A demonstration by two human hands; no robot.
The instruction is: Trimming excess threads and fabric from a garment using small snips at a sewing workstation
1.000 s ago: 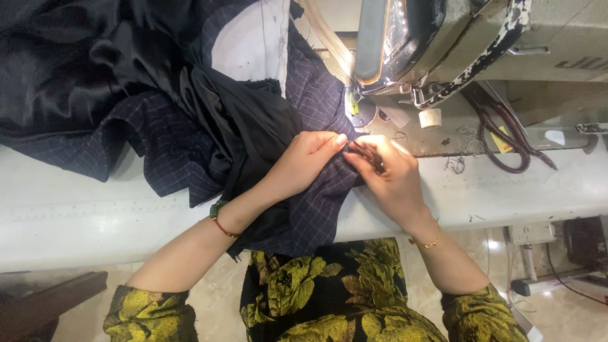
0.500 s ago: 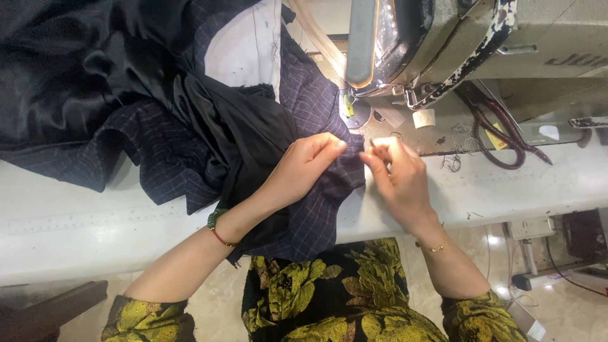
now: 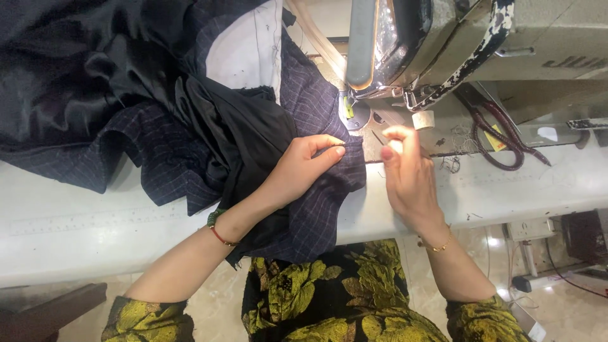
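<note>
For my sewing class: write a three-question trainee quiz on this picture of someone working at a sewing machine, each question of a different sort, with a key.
1. True or false: the left hand rests on the dark checked fabric.
2. Multiple choice: the scissors lie (A) in the right hand, (B) on the table right of the sewing machine, (C) on the fabric.
3. Fill in: the right hand wears a gold ____ at its wrist.

Key: 1 true; 2 B; 3 bracelet.
</note>
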